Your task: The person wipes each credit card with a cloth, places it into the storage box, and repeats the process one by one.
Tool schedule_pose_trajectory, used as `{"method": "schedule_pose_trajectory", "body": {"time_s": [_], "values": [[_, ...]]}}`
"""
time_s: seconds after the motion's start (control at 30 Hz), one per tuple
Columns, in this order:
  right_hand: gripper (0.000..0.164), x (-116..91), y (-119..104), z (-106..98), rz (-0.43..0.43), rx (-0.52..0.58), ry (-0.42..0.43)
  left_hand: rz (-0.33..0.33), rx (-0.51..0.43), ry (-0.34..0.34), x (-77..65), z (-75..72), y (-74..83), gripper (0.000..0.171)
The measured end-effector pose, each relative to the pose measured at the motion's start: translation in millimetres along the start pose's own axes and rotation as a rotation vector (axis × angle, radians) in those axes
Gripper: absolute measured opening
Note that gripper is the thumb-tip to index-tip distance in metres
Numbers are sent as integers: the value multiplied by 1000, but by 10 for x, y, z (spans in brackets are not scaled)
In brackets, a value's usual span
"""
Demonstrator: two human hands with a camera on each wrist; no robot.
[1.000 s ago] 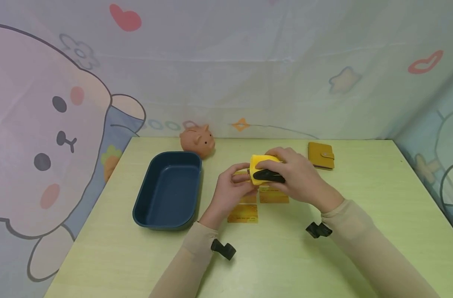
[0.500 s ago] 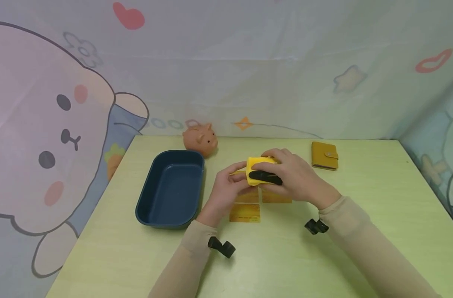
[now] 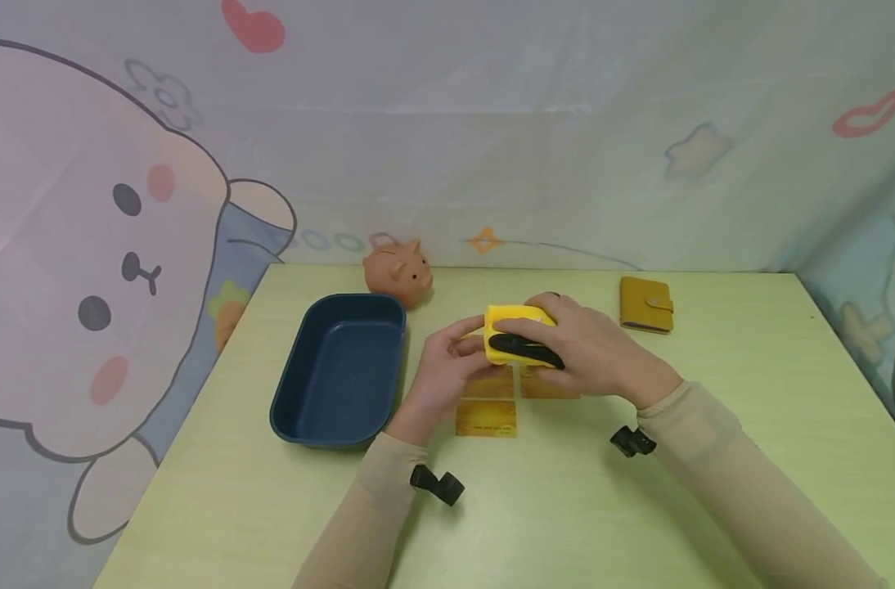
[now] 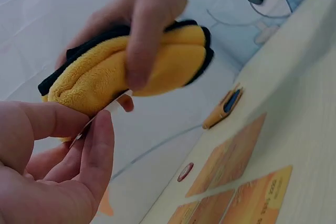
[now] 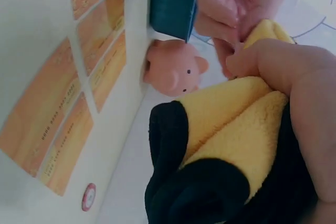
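My right hand (image 3: 591, 348) grips a folded yellow cloth (image 4: 94, 72) with black edging, thumb on one side and fingers on the other. My left hand (image 3: 440, 368) pinches a thin pale card (image 4: 116, 102), seen edge-on in the left wrist view, between thumb and fingers. The cloth lies against the card and hides much of it. Both hands are raised above several orange cards (image 3: 486, 419) laid in rows on the table. One more orange card (image 3: 550, 384) shows partly under the right hand.
A dark blue bin (image 3: 280, 405) stands left of the hands, with a pink piggy bank (image 3: 398, 276) behind it. A mustard wallet (image 3: 645, 303) lies at the back right. Near the cards is a small red-and-white disc (image 5: 88, 197). A printed curtain (image 3: 521, 164) hangs behind the table.
The cloth and my right hand have moved slightly left, toward my left hand. The left hand keeps its pinch, and the head view has shifted a little.
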State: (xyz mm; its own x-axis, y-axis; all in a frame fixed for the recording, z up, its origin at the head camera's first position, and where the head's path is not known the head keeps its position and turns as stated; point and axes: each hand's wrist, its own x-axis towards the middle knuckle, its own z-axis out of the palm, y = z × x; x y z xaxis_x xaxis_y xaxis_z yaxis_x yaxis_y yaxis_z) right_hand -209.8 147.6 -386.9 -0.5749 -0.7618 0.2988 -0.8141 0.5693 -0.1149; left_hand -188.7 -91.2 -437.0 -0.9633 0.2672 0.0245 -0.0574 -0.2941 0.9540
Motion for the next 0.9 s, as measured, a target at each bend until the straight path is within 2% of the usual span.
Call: {"method": "schedule_pose_trajectory", "body": {"time_s": [0.17,0.3,0.6,0.9], "values": [[65,10,-11,-61,5,-70,-22,-21,78,6,-3,20,-6,57],[60,29,-32,-87,-5,-106,-12,-33,86,5,-15,32,2,56],[59,-28,21,-33,-26,17,0,-54,-81,-57,-23,6,-17,55],[60,-76,62,-42,-17,78,66,-32,-157,-62,-31,44,26,55]]}}
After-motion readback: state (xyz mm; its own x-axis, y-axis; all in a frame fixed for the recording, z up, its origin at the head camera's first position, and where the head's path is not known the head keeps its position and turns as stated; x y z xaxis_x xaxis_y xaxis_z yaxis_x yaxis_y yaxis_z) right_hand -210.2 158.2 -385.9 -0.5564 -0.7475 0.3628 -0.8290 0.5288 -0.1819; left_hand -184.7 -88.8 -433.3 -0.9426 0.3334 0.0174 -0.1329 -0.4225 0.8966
